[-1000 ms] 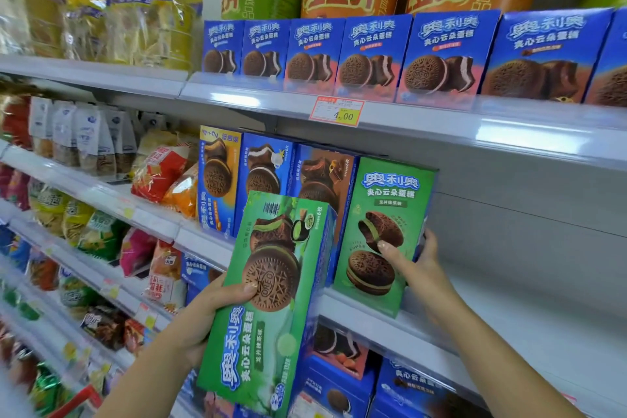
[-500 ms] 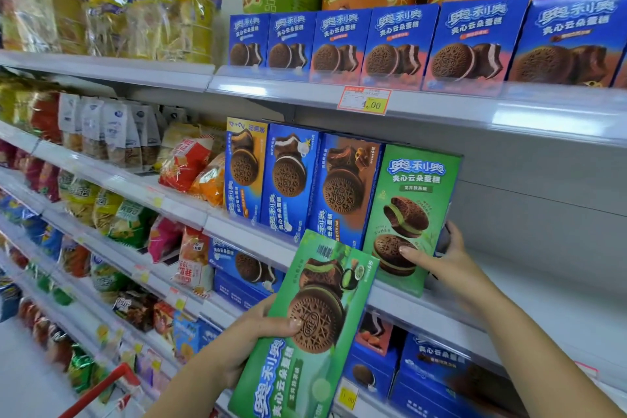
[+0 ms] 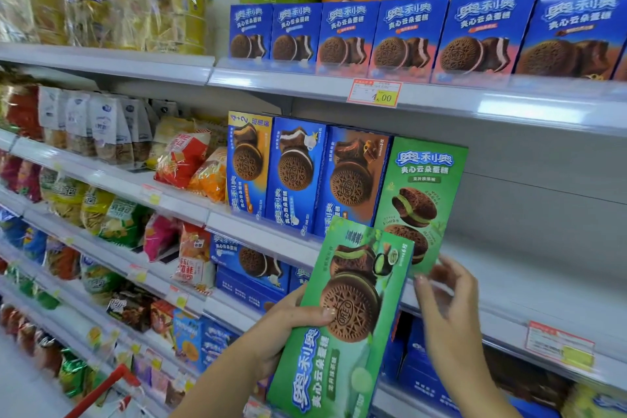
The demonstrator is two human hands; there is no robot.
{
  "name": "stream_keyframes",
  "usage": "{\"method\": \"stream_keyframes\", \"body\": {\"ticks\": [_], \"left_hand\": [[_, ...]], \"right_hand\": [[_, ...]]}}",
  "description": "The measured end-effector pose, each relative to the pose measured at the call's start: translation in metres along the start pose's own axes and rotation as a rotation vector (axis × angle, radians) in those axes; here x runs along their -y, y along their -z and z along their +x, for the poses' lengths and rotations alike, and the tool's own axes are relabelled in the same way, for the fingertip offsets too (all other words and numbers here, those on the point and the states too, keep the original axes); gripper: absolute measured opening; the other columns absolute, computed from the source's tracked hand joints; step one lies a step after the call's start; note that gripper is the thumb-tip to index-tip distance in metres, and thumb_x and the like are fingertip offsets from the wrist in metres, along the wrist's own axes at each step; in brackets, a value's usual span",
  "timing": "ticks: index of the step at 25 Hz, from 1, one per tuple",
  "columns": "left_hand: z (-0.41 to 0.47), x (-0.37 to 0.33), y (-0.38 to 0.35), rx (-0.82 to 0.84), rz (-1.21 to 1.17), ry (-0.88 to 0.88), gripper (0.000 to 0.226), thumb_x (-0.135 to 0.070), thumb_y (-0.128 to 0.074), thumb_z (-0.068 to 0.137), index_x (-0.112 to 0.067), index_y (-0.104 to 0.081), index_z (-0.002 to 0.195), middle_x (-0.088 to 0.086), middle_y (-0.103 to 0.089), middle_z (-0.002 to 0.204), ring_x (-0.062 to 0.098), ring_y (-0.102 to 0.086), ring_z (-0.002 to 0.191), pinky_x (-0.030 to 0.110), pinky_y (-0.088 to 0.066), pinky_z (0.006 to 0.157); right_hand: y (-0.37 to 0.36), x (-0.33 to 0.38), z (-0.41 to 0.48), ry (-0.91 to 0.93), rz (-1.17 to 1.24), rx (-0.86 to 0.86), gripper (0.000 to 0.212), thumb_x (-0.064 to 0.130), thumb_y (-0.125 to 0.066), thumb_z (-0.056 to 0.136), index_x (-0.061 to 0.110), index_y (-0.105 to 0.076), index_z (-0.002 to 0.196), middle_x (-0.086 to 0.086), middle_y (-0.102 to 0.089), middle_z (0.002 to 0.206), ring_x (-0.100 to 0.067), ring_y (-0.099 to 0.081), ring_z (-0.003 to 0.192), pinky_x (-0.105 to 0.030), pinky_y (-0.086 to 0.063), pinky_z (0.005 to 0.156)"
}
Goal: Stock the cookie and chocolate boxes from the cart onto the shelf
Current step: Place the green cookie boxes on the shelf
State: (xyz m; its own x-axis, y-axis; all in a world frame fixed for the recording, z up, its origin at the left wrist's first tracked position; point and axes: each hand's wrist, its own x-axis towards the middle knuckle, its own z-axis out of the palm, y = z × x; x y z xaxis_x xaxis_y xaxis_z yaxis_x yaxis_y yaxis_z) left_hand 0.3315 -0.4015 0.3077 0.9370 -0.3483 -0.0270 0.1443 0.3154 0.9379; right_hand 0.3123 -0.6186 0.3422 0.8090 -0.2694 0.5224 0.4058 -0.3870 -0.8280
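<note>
My left hand [image 3: 288, 326] grips a green cookie box [image 3: 342, 322] by its left edge, thumb across the front, and holds it tilted in front of the middle shelf [image 3: 543, 285]. Its top corner overlaps the lower left of a second green cookie box [image 3: 422, 193], which stands upright on that shelf at the right end of a row of blue cookie boxes [image 3: 295, 176]. My right hand [image 3: 448, 312] hovers just below and right of the standing box, fingers loosely curled, holding nothing.
Bare shelf stretches to the right of the standing green box. More blue cookie boxes [image 3: 407, 37] line the shelf above, over a price tag [image 3: 375, 95]. Snack bags [image 3: 183, 156] fill the shelves to the left. A red cart handle [image 3: 101, 390] shows at the bottom left.
My right hand has let go of the standing green box and dropped back slightly. My left hand has brought its green box up and to the right, close to the standing one.
</note>
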Motion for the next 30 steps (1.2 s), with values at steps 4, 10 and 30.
{"method": "stream_keyframes", "body": {"ticks": [4, 10, 30], "left_hand": [[0.002, 0.0, 0.008, 0.007, -0.052, 0.004, 0.084, -0.015, -0.085, 0.045, -0.004, -0.056, 0.124, 0.031, -0.065, 0.114, 0.047, -0.062, 0.099, 0.061, -0.043, 0.096], [0.001, -0.005, 0.016, 0.009, -0.072, -0.026, 0.107, -0.025, -0.097, 0.02, -0.001, -0.058, 0.116, 0.025, -0.072, 0.089, 0.034, -0.071, 0.068, 0.037, -0.057, 0.059], [-0.001, -0.011, 0.004, -0.048, -0.149, -0.035, 0.1, -0.025, -0.096, 0.009, 0.004, -0.061, 0.097, 0.025, -0.071, 0.072, 0.033, -0.068, 0.053, 0.038, -0.057, 0.049]], "right_hand": [[0.022, 0.005, 0.068, -0.161, -0.243, 0.075, 0.106, 0.037, -0.078, 0.076, 0.024, -0.007, 0.154, -0.004, -0.024, 0.157, -0.025, -0.029, 0.142, -0.042, -0.028, 0.113], [0.031, -0.013, 0.119, -0.358, -0.143, 0.321, 0.132, 0.031, -0.094, 0.047, 0.017, -0.012, 0.149, -0.002, -0.05, 0.131, -0.023, -0.05, 0.125, -0.039, -0.039, 0.107], [0.153, -0.034, 0.126, -0.342, -0.139, 0.382, 0.146, 0.044, -0.098, 0.026, 0.037, -0.018, 0.148, 0.0, -0.057, 0.122, -0.02, -0.055, 0.115, -0.039, -0.039, 0.105]]}}
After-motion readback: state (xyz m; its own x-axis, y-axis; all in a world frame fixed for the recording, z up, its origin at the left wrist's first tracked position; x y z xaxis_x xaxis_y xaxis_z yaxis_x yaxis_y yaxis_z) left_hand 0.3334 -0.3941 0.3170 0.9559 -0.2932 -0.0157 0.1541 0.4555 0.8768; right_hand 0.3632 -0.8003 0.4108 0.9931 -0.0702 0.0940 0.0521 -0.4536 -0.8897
